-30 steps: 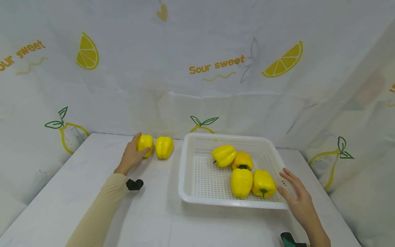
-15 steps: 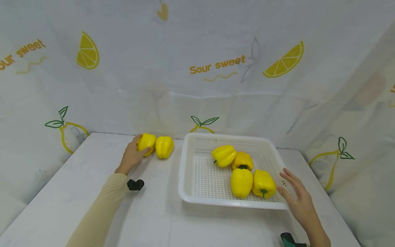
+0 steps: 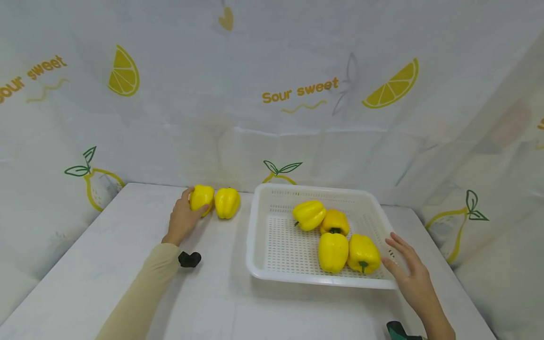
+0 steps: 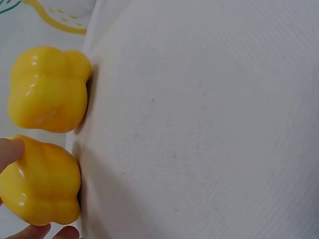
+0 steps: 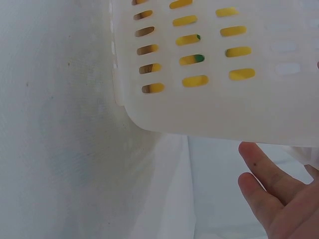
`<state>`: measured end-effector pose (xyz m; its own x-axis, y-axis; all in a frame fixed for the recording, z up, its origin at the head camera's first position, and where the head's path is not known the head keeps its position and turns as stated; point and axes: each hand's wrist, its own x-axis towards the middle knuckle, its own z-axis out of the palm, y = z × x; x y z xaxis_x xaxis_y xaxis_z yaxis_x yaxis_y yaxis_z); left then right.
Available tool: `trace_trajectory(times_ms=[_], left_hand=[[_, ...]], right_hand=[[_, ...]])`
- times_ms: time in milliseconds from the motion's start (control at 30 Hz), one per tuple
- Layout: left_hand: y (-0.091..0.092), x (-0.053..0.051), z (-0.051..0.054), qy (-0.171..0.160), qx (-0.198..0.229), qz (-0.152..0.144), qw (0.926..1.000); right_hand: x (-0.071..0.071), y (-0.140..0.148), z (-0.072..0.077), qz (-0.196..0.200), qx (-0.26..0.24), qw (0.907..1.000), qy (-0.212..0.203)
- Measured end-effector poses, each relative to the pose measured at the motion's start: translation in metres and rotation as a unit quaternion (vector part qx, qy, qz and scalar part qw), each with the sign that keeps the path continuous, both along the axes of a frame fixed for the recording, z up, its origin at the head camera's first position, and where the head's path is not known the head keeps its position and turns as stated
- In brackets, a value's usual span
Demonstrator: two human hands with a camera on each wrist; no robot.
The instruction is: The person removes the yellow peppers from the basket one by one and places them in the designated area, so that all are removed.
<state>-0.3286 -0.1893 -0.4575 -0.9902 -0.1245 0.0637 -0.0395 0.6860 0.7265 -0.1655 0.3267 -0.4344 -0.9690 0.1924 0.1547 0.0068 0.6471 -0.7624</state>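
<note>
My left hand (image 3: 183, 219) holds a yellow bell pepper (image 3: 201, 200) at the table's back edge, thumb on one side and fingers on the other. Close by on its right stands a second yellow pepper (image 3: 227, 203). In the left wrist view the thumb lies on the lower pepper (image 4: 42, 184), fingertips under its bottom edge. My right hand (image 3: 414, 278) rests at the right side of a white perforated basket (image 3: 323, 279), fingers spread and loosely bent. In the right wrist view its fingertips are beside the basket wall (image 5: 199, 117).
Several yellow peppers, among them one at the front (image 3: 333, 252), lie in the right half of the basket. A white cloth printed with lemons hangs behind the table (image 3: 212, 293). Black pieces show beside both wrists.
The pepper in my left hand has shifted slightly right, nearer its neighbour. The left wrist has moved slightly right and toward the front. My right hand and the basket have barely moved.
</note>
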Motion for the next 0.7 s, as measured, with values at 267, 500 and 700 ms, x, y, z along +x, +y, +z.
trace_trajectory(times_ms=[267, 500, 700], left_hand=[[-0.0011, -0.0005, 0.0006, -0.008, 0.001, -0.005, 1.0000], [-0.0012, -0.0001, 0.0012, -0.010, -0.006, -0.004, 0.9999], [0.0005, 0.0026, 0.0031, -0.009, -0.006, 0.006, 0.9999]], right_hand=[[0.0003, 0.0004, -0.0005, 0.005, -0.002, 0.9999, 0.011], [0.0000, 0.0001, -0.0004, 0.003, -0.002, 0.9999, 0.013], [0.0001, 0.0005, -0.0005, 0.003, -0.003, 0.9999, 0.011]])
